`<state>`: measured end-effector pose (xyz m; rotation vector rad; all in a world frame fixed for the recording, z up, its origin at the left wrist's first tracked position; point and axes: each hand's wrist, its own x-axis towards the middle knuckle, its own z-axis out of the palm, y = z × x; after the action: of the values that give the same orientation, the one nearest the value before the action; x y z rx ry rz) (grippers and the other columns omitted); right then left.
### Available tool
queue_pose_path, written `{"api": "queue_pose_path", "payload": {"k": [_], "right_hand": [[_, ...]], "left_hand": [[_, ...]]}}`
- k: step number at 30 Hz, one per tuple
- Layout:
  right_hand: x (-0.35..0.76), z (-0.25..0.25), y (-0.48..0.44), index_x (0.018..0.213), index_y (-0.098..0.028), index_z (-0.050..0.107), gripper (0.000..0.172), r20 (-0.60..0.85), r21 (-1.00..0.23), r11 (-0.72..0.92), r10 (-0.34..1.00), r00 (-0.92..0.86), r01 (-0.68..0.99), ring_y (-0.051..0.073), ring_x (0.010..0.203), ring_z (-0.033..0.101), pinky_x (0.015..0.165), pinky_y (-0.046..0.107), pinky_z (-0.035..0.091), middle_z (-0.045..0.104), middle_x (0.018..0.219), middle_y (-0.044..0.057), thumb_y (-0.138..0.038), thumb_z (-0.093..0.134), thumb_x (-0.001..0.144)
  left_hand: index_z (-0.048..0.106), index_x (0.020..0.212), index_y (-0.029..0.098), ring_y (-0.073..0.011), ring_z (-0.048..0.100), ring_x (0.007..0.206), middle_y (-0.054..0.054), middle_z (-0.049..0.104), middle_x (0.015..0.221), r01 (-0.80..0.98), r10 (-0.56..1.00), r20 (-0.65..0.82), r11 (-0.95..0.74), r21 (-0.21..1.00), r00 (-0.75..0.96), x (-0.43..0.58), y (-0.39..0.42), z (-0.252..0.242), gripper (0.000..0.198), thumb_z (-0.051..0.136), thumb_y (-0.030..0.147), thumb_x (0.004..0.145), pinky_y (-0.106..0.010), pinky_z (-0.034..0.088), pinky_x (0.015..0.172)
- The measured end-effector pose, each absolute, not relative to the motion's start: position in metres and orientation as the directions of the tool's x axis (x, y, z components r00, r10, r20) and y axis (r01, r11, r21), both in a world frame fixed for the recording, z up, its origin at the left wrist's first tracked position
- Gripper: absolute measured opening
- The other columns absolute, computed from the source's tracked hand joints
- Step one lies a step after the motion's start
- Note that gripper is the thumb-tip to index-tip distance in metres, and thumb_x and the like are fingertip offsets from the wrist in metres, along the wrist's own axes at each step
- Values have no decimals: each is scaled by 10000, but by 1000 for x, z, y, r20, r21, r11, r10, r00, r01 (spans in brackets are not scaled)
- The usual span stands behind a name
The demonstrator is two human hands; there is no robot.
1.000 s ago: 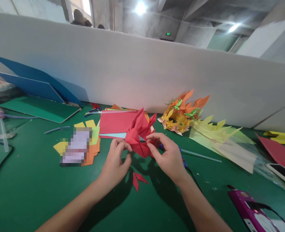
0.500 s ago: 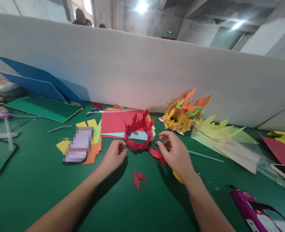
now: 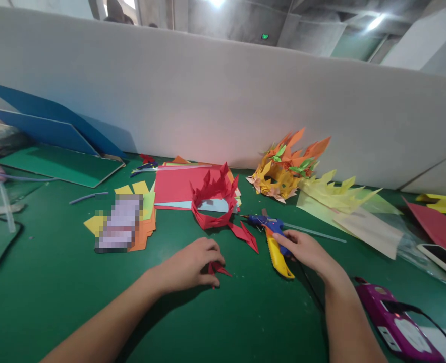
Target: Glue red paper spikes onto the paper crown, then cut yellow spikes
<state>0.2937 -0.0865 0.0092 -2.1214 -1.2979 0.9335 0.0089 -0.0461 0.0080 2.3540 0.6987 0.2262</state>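
A red folded-paper crown (image 3: 212, 200) lies on the green table (image 3: 49, 282), with a loose red paper point (image 3: 245, 235) trailing off its right side. My left hand (image 3: 189, 263) rests on the table below the crown, its fingers closed around small red paper pieces (image 3: 219, 268). To the right, my right hand (image 3: 302, 248) has its fingers curled on the blue and yellow glue gun (image 3: 273, 237), which lies on the table with its nozzle pointing left toward the crown.
Sheets of red and coloured paper (image 3: 177, 184) lie behind the crown. An orange and yellow paper crown (image 3: 285, 169) and pale yellow paper (image 3: 344, 201) sit at the back right. A purple device (image 3: 395, 322) lies near the right wrist. Blue boards (image 3: 45, 126) lean on the white partition.
Both hands have let go of the red crown, which now lies on the table. My left hand dropped onto the small red pieces; my right hand moved right onto the glue gun.
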Motion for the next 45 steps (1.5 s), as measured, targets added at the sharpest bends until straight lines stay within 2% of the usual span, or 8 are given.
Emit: {"api": "queue_pose_path", "payload": {"k": [3,9,16,23,31,34,38,45], "right_hand": [[293,10,-86,741,-191,619,324,-303,-741,-443,891,337,504,165,600,586,507,250,443,638,687,33,-510,605,688],[288,21,-90,762,-221,541,354,-85,-864,-258,921,381,431,161,575,554,498,259,445,559,612,-11,-550,612,651],[259,25,-95,1014,-234,422,492,-111,-992,-114,992,57,56,125,526,575,468,248,434,661,826,15,-508,675,693],[252,20,-92,859,-187,510,463,-149,-989,-149,989,17,9,73,368,443,381,202,313,569,518,-47,-543,712,643],[248,21,-91,718,-174,549,456,-203,-979,-202,979,23,-18,63,312,410,335,197,301,546,446,-38,-578,716,590],[247,19,-92,694,-177,530,453,-194,-981,-194,981,22,-6,61,310,412,340,197,310,551,445,-36,-578,716,599],[245,17,-93,686,-187,507,452,-165,-986,-165,986,-3,30,78,349,460,381,207,354,554,448,-36,-581,715,610],[235,12,-93,746,-191,518,448,-132,-983,-110,980,-146,147,93,408,472,446,227,396,525,467,-47,-606,665,662]], "left_hand": [[619,886,202,-183,549,905,-41,535,1015,415,527,-39,-620,666,849,7,-48,6,167,704,190,743,-282,434,774],[562,812,197,-120,542,734,3,495,923,435,606,-113,-416,799,788,6,-49,11,129,623,122,725,-231,429,633],[564,826,192,-137,551,688,7,552,745,284,766,-66,-155,946,639,-3,-32,18,123,615,212,716,-258,457,642],[676,930,217,-171,598,833,-60,620,981,489,710,3,-488,723,704,-6,-32,12,235,533,136,763,-282,475,741],[674,766,202,-199,582,778,-51,620,785,562,666,-40,-594,576,745,-6,-35,14,174,506,172,801,-290,435,696],[621,761,201,-171,561,706,-24,606,761,528,754,-27,-434,730,657,-6,-34,18,127,515,256,804,-280,428,649],[538,785,198,-135,544,628,18,564,693,250,885,-25,-105,963,465,-2,-32,27,228,567,422,760,-271,445,618],[551,700,177,-91,494,528,49,534,573,22,968,-83,80,997,235,3,-31,29,300,685,441,653,-232,409,555]]}}
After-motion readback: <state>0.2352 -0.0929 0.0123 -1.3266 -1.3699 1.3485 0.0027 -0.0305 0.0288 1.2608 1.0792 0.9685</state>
